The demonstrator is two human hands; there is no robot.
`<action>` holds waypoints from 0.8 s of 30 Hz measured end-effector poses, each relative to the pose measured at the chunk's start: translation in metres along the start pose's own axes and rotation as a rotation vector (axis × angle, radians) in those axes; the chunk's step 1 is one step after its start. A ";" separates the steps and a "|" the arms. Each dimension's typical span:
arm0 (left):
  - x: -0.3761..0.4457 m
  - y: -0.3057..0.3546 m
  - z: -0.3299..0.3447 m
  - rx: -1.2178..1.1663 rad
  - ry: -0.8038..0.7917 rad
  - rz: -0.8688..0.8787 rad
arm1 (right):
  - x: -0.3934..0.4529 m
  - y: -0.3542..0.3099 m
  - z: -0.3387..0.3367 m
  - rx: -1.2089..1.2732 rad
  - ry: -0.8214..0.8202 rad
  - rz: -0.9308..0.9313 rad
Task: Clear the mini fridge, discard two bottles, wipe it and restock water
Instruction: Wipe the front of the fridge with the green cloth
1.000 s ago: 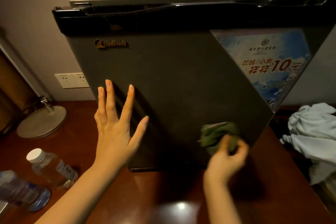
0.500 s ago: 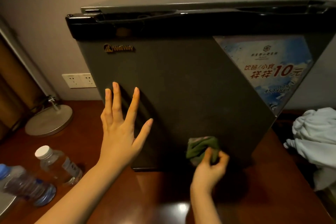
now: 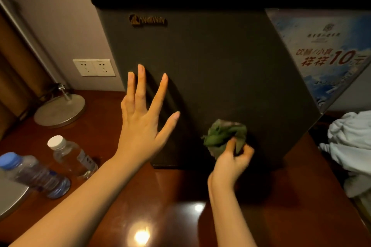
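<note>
Polished dark-red wooden desk top (image 3: 301, 216) carries the whole work area, with a plain wall and a white double socket plate (image 3: 94, 67) behind it. At the far centre stands the dark grey mini fridge (image 3: 210, 70), door closed, with a blue price sticker (image 3: 325, 54) at its right edge.

I see the left hand (image 3: 140, 124) with fingers spread and straight, laid flat against the left part of the door; contact looks likely but I cannot confirm pressure. The right hand (image 3: 230, 164) grips a crumpled green cloth (image 3: 224, 134) in curled fingers and holds it against the lower door, near the bottom edge.

Two clear plastic water bottles stand near left on the desk: one with a white cap (image 3: 74, 156), one with a blue cap (image 3: 34, 174) lying tilted.

Judgement: the wiping step is in hand, on the outer door face. With the door closed, I cannot tell whether the inside is cleared or wiped. Restocking appears outstanding, since both bottles remain outside. A pale crumpled towel (image 3: 351, 146) lies far right; a round metal lamp base (image 3: 60, 110) sits far left.
</note>
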State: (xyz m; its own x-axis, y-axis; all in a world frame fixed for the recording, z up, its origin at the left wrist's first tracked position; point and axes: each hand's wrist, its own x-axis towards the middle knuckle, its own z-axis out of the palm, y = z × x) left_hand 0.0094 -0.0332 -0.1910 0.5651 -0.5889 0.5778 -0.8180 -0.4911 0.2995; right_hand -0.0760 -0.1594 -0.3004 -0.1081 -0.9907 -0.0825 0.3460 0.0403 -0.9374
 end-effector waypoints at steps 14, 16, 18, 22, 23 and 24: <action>0.001 0.000 -0.006 -0.023 -0.014 0.017 | -0.024 -0.054 0.031 -0.059 -0.144 -0.147; 0.000 -0.001 -0.007 -0.048 -0.023 0.005 | -0.029 -0.059 0.041 -0.083 -0.129 -0.211; -0.001 -0.002 -0.008 -0.053 -0.023 0.007 | -0.037 -0.040 0.036 -0.130 -0.079 -0.181; -0.002 -0.003 -0.017 -0.067 -0.091 0.018 | -0.047 0.001 0.009 -0.282 -0.065 0.050; -0.003 -0.004 -0.021 -0.071 -0.111 0.024 | -0.046 -0.003 0.008 -0.312 -0.076 0.028; -0.003 -0.006 -0.025 -0.075 -0.130 0.032 | -0.042 -0.013 0.010 -0.323 -0.084 -0.034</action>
State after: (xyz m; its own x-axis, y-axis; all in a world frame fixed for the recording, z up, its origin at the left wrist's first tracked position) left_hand 0.0100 -0.0122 -0.1754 0.5439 -0.6838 0.4864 -0.8387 -0.4246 0.3409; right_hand -0.0668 -0.1198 -0.2818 -0.0324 -0.9989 -0.0336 0.0286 0.0327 -0.9991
